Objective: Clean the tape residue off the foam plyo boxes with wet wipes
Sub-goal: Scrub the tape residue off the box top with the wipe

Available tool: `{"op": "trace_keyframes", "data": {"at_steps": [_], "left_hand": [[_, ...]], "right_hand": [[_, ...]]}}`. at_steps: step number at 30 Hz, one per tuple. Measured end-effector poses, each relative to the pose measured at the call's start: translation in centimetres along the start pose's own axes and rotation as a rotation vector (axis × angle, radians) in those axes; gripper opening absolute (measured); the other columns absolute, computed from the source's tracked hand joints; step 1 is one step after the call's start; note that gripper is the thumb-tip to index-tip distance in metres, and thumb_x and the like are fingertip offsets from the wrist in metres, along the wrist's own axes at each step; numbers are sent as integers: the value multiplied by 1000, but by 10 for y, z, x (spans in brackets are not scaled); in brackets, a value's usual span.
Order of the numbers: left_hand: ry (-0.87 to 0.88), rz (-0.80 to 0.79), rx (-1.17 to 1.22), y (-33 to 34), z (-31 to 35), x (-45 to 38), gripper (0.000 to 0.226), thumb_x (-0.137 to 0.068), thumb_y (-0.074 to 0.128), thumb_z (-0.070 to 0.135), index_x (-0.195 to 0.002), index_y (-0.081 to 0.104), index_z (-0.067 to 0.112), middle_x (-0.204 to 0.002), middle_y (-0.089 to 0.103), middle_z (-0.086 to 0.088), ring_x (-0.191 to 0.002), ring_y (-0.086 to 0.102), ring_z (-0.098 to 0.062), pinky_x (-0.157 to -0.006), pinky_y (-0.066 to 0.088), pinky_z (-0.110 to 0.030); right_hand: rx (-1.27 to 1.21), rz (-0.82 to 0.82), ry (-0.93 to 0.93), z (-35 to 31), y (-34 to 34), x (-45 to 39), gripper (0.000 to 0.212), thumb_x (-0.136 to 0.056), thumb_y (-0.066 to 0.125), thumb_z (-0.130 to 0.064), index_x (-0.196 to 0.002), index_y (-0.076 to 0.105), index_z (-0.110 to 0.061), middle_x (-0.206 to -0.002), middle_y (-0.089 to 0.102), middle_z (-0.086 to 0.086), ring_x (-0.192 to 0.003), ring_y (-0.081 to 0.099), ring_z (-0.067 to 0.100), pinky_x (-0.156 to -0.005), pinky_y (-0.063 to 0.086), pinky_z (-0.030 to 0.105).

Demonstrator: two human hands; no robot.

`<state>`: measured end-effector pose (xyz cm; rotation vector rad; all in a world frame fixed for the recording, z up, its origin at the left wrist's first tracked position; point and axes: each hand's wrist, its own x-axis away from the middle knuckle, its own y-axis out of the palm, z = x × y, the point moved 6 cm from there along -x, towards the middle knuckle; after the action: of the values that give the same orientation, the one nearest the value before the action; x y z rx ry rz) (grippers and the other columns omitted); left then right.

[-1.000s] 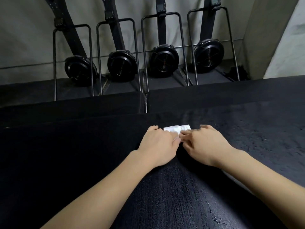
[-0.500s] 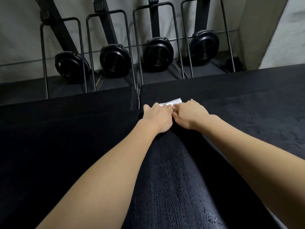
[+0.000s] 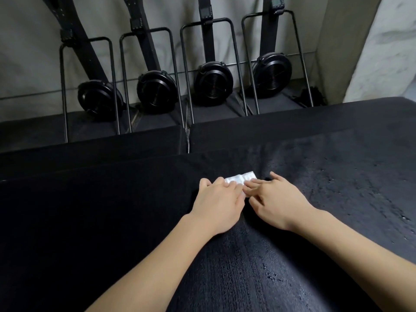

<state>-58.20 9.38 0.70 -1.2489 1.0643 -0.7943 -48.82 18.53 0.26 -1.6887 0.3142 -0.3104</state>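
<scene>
A folded white wet wipe (image 3: 240,179) lies on the top of a black foam plyo box (image 3: 112,210), about mid-width and short of its far edge. My left hand (image 3: 218,203) presses its fingers on the wipe's left part. My right hand (image 3: 276,201) presses its fingertips on the right part, with the two hands side by side and touching. Most of the wipe is hidden under the fingers. Pale specks of residue (image 3: 337,188) dot the box surface to the right. A wet streak (image 3: 236,266) runs from the hands toward me.
Beyond the far edge sit two lower black boxes (image 3: 90,143), (image 3: 270,124) with a narrow gap (image 3: 187,136) between them. Behind those, several upright rowing machines with round black fan housings (image 3: 213,83) stand against a grey wall. A pale pillar (image 3: 337,52) rises at the right.
Half a second ago both hands had pushed the wipe out to the box's far edge. They have since drawn it back toward me, to roughly where it was a second ago.
</scene>
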Motion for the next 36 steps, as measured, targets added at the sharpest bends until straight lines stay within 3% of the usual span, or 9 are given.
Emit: {"op": "trace_keyframes", "data": {"at_steps": [7,11,13,16,19,23,26,30,36], "left_hand": [[-80,-116,-78,5,-11,-48,35,-105,23,28,-110,58,23,-103,58,10,-90,39,-15,-77,27,-38],[-98,-108,-53,3,-5,-35,31,-103,26,26,-100,56,22,-94,55,8,-91,47,-17,-79,33,-39],[-83,-77,-28,-2,6,-15,29,-104,27,29,-96,55,22,-91,55,9,-90,49,-17,-81,36,-40],[-21,-26,12,-10,26,20,28,-102,29,31,-92,55,24,-87,56,9,-87,50,-15,-80,39,-43],[65,34,41,-18,49,60,29,-100,30,32,-89,56,26,-83,57,10,-83,52,-14,-80,41,-44],[82,38,26,-14,63,88,37,-97,32,34,-101,68,25,-93,67,12,-91,60,-12,-79,47,-42],[89,3,-60,-17,63,80,30,-98,41,31,-103,69,22,-96,66,11,-93,59,-15,-81,46,-44],[48,-97,-99,-18,53,48,33,-104,27,31,-114,57,21,-109,58,8,-103,51,-18,-92,35,-44],[-39,-170,-95,-13,44,30,32,-104,27,27,-113,57,21,-106,57,9,-91,38,-14,-88,33,-43]], "right_hand": [[-6,15,84,14,4,-56,47,-104,25,-34,-140,54,-24,-144,55,-3,-128,56,22,-123,12,44],[14,4,56,8,2,-39,43,-104,26,-29,-133,57,-23,-125,59,-5,-110,60,22,-122,14,45],[21,9,16,2,3,-14,42,-104,27,-29,-136,55,-24,-119,57,-9,-111,59,17,-123,15,45],[-11,-2,-25,-5,7,29,51,-99,23,-32,-141,52,-25,-130,56,-9,-124,54,12,-123,13,45],[2,-25,-62,-15,10,75,72,-87,4,-39,-140,52,-29,-132,55,-13,-131,48,8,-123,10,43],[-26,-56,-20,-26,10,106,52,-101,24,-30,-148,45,-29,-144,51,-10,-141,37,6,-124,5,38],[-17,-48,6,-25,7,94,55,-101,16,-35,-147,46,-32,-143,52,-13,-137,43,7,-123,3,41],[-53,-60,67,-15,6,64,50,-106,24,-30,-153,40,-30,-157,42,-8,-140,44,13,-125,5,44],[-54,-68,108,-13,7,43,48,-105,24,-28,-146,50,-26,-149,49,-4,-126,54,23,-122,13,48]]}}
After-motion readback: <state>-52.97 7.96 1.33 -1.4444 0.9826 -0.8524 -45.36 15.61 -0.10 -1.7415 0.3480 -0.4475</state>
